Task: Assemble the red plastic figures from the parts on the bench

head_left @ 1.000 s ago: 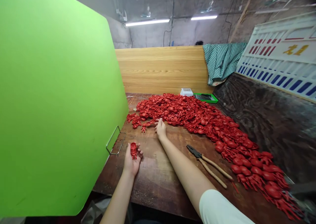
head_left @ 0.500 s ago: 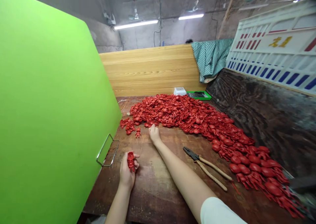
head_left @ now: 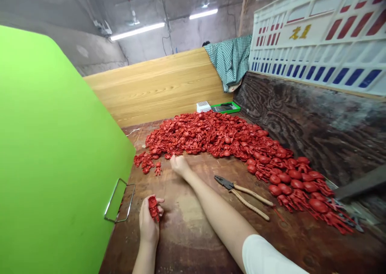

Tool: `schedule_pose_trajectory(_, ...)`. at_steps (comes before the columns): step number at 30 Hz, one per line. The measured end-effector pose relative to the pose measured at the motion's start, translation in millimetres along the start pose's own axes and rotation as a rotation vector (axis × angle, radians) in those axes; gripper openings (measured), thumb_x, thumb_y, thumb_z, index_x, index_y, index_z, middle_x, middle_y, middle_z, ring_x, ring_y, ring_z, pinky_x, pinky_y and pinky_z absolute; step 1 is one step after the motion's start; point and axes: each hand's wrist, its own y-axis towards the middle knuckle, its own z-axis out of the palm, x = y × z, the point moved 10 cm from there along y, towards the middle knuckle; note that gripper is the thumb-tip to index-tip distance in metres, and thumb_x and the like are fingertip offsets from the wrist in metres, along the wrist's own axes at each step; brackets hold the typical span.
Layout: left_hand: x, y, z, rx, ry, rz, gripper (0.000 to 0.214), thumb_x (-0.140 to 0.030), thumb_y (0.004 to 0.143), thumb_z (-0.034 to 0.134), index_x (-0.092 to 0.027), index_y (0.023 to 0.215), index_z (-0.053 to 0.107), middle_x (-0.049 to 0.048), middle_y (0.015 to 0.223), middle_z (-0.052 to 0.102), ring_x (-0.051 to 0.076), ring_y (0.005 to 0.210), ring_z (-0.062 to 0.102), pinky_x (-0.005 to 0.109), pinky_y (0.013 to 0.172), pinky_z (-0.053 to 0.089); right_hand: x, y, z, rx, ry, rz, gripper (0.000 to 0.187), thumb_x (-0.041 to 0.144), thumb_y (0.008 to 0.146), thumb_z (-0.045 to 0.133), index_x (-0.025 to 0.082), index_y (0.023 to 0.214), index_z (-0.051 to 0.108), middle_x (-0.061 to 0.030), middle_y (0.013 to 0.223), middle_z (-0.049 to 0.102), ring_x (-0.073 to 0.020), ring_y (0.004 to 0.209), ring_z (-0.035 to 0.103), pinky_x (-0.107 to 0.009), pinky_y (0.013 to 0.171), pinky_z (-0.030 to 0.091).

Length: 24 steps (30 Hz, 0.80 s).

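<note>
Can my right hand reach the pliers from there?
Probably yes: the pliers lie uncovered on the table, to the right of the right hand, with nothing in between. Whether that hand holds anything, I can't tell.

The figurine pile (head_left: pixel 199 135) is red; beside it, tan-handled pliers (head_left: pixel 231 186); behind it, teal-and-white checked cloth (head_left: pixel 231 60); left of it, lime-green panel (head_left: pixel 60 145).
</note>
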Motion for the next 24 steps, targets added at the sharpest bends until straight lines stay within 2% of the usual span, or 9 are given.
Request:
schedule_pose_trajectory(4, 1.6, -1.2, 0.4, 0.005, -0.013, -0.019, 0.062, -0.069, 0.073, 0.085, -0.017, 0.105, 0.069, 0.0016, 0.076, 0.076, 0.012, 0.053, 0.057, 0.023, 0.049, 0.045, -26.2, 24.3, -81.1, -0.206, -0.13, 0.03, 0.029, 0.044, 0.106, 0.067, 0.017, 0.116, 0.071, -0.0076, 0.117, 0.074, -0.0234, 0.106, 0.072, -0.045, 0.096, 0.061)
schedule_pose_trajectory(6, 2.7, -3.3, 2.2, 0.021, -0.027, -0.031, 0.066, -0.072, 0.073, 0.084, -0.018, 0.107, 0.07, -0.0012, 0.07, 0.07, 0.012, 0.052, 0.056, 0.023, 0.048, 0.043, -38.6, 28.4, -106.5, -0.275, -0.162, 0.041, 0.028, 0.042, 0.106, 0.066, 0.017, 0.117, 0.071, -0.0084, 0.121, 0.072, -0.0253, 0.113, 0.068, -0.047, 0.101, 0.056)
schedule_pose_trajectory(8, 3.5, -5.6, 3.9, 0.038, -0.041, -0.037, 0.065, -0.073, 0.074, 0.084, -0.018, 0.106, 0.071, -0.0029, 0.067, 0.064, 0.012, 0.052, 0.054, 0.023, 0.047, 0.041, -46.2, 28.1, -115.4, -0.319, -0.171, 0.054, 0.031, 0.039, 0.104, 0.066, 0.015, 0.123, 0.072, -0.0124, 0.123, 0.069, -0.0284, 0.118, 0.062, -0.046, 0.102, 0.051)
schedule_pose_trajectory(12, 3.5, -9.2, 4.9, 0.057, -0.068, -0.04, 0.057, -0.068, 0.079, 0.082, -0.018, 0.105, 0.072, -0.0019, 0.068, 0.063, 0.012, 0.053, 0.054, 0.023, 0.049, 0.04, -46.8, 21.5, -109.7, -0.375, -0.136, 0.088, 0.043, 0.04, 0.095, 0.074, 0.013, 0.129, 0.076, -0.0195, 0.124, 0.065, -0.0346, 0.121, 0.05, -0.044, 0.1, 0.045)
schedule_pose_trajectory(15, 3.1, -10.4, 5.7, 0.074, -0.11, -0.059, 0.052, -0.065, 0.081, 0.079, -0.018, 0.102, 0.074, -0.0024, 0.066, 0.059, 0.011, 0.052, 0.05, 0.022, 0.048, 0.039, -39.3, 15.9, -110.5, -0.406, -0.067, 0.086, 0.034, 0.038, 0.091, 0.077, 0.018, 0.118, 0.082, -0.0175, 0.121, 0.065, -0.0342, 0.119, 0.048, -0.045, 0.102, 0.043)
schedule_pose_trajectory(18, 2.4, -11.1, 6.8, 0.088, -0.161, -0.095, 0.05, -0.062, 0.079, 0.077, -0.016, 0.1, 0.076, -0.0041, 0.062, 0.052, 0.008, 0.046, 0.04, 0.02, 0.043, 0.031, -24.0, 15.8, -126.2, -0.44, 0.049, 0.046, 0.025, 0.034, 0.089, 0.076, 0.018, 0.107, 0.083, -0.0181, 0.124, 0.068, -0.0342, 0.12, 0.051, -0.049, 0.109, 0.043)
schedule_pose_trajectory(21, -1.0, -12.4, 7.4, 0.085, -0.199, -0.118, 0.043, -0.055, 0.08, 0.076, -0.017, 0.1, 0.076, -0.0053, 0.063, 0.05, 0.007, 0.044, 0.036, 0.019, 0.041, 0.026, 2.1, 24.4, -159.5, -0.464, 0.221, -0.006, 0.029, 0.039, 0.091, 0.073, 0.015, 0.106, 0.077, -0.0187, 0.118, 0.074, -0.0323, 0.114, 0.061, -0.051, 0.106, 0.05)
schedule_pose_trajectory(24, -5.3, -15.1, 7.2, 0.062, -0.206, -0.127, 0.038, -0.049, 0.079, 0.078, -0.017, 0.099, 0.076, -0.0065, 0.063, 0.048, 0.005, 0.043, 0.035, 0.018, 0.041, 0.025, 37.8, 28.7, -209.9, -0.457, 0.429, -0.066, 0.043, 0.05, 0.094, 0.068, 0.015, 0.119, 0.066, -0.0144, 0.105, 0.078, -0.0256, 0.092, 0.073, -0.042, 0.085, 0.062)
